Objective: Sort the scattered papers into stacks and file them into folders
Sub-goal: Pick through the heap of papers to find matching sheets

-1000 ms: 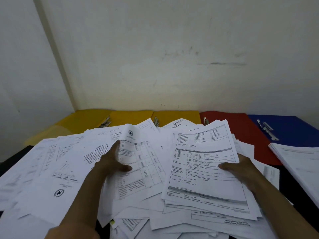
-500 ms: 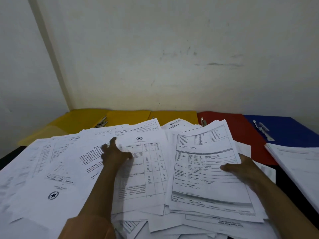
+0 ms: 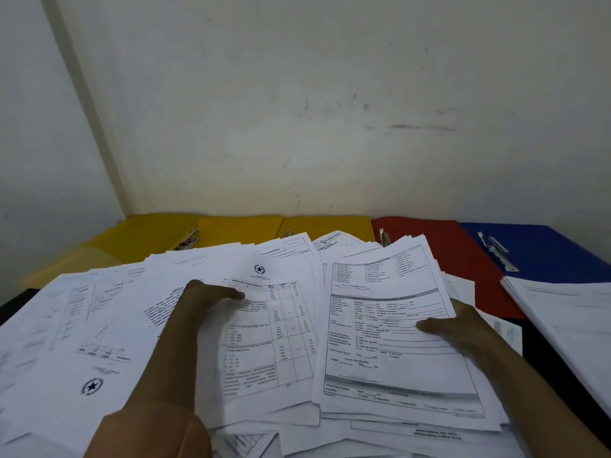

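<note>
**Hands on loose papers before a row of folders**

Papers (image 3: 109, 328) lie scattered and overlapping across a dark table (image 3: 558, 358), covering most of its near surface. Left hand (image 3: 205, 297) rests on a sheet printed with a table and a round star emblem (image 3: 264, 328); the thumb points right across the page and the fingers lie fairly flat on the paper, pressing rather than grasping. A brown sleeve (image 3: 155, 434) covers the left forearm at the lower edge. Right hand (image 3: 456, 325) grips the right edge of a stack of printed forms (image 3: 390, 332), thumb on top of the uppermost sheet and fingers hidden beneath. This stack sits just right of the tabled sheet, its lower left edge overlapping the neighbouring pages.

Along the wall (image 3: 330, 110) at the back stand the folders, laid open and side by side: three yellow folders (image 3: 238, 229) at left and centre, a red folder (image 3: 439, 246) next, and a blue folder (image 3: 542, 252) at far right. Metal fasteners (image 3: 497, 254) show on the blue folder, and others at the spines of the red and yellow ones. A separate, squared pile of sheets (image 3: 568, 312) lies at the right edge, overlapping the near corner of the blue folder and well apart from the held stack. Upper sheets of the scatter overlap the lower edges of the yellow and red folders.
</note>
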